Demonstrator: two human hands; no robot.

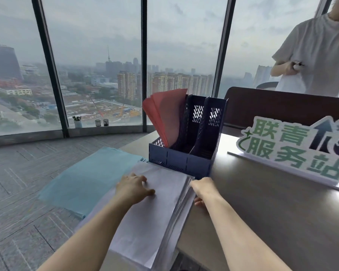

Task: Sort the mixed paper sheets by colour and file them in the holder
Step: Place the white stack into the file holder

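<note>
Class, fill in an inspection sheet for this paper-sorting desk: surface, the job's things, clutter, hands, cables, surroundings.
Surface: brown desk, glare near the sign.
Job's things: red sheets stand in the leftmost slot of the blue file holder; other slots look empty. White stack and blue sheets lie flat.
Clutter: white-and-green sign.
Hands: left hand rests on the white stack; right hand at its right edge, grip unclear.
Cables: nothing seen.
Surroundings: windows, second person, two cups and plant on sill.

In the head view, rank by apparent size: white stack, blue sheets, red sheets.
1. white stack, largest, though nearest the camera.
2. blue sheets.
3. red sheets, smallest; partly hidden inside the holder.
</note>
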